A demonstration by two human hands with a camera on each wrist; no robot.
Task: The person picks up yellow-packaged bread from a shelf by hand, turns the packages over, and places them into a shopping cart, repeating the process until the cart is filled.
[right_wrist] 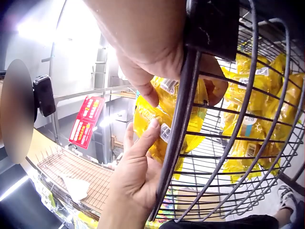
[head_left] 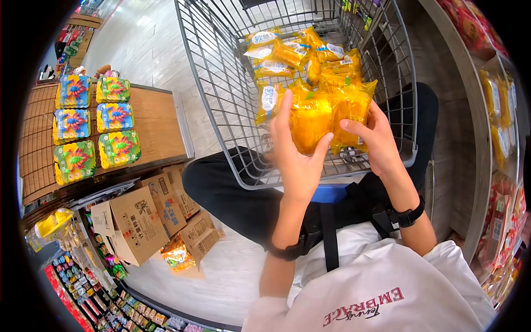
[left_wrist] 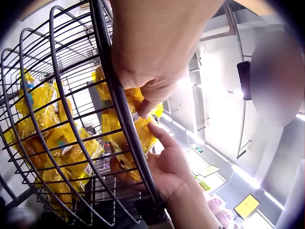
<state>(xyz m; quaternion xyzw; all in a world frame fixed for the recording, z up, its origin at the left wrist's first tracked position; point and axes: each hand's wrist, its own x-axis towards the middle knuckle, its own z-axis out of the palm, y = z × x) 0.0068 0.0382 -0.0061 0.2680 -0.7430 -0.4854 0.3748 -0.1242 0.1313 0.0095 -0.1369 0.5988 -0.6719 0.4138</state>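
Near the cart's close rim, my left hand (head_left: pixel 296 157) grips a plump yellow snack packet (head_left: pixel 311 124), index finger up along its side and thumb at its lower edge. Against it on the right is another yellow packet (head_left: pixel 354 108), which my right hand (head_left: pixel 381 144) grips with the thumb across its front. Clear wrapping shines on both, and a white barcode label (right_wrist: pixel 165 132) shows in the right wrist view. More yellow packets (head_left: pixel 276 52) are heaped in the grey wire shopping cart (head_left: pixel 213 105), just beyond the hands. The right hand's fingers are partly hidden behind its packet.
A wooden display stand (head_left: pixel 155 119) at the left bears several colourful toy packs (head_left: pixel 72 124). Below it, opened cardboard boxes (head_left: pixel 138 224) sit on the pale floor. Shelves of packaged goods (head_left: pixel 500 105) run along the right. The person's dark-trousered legs (head_left: pixel 221 188) flank the cart.
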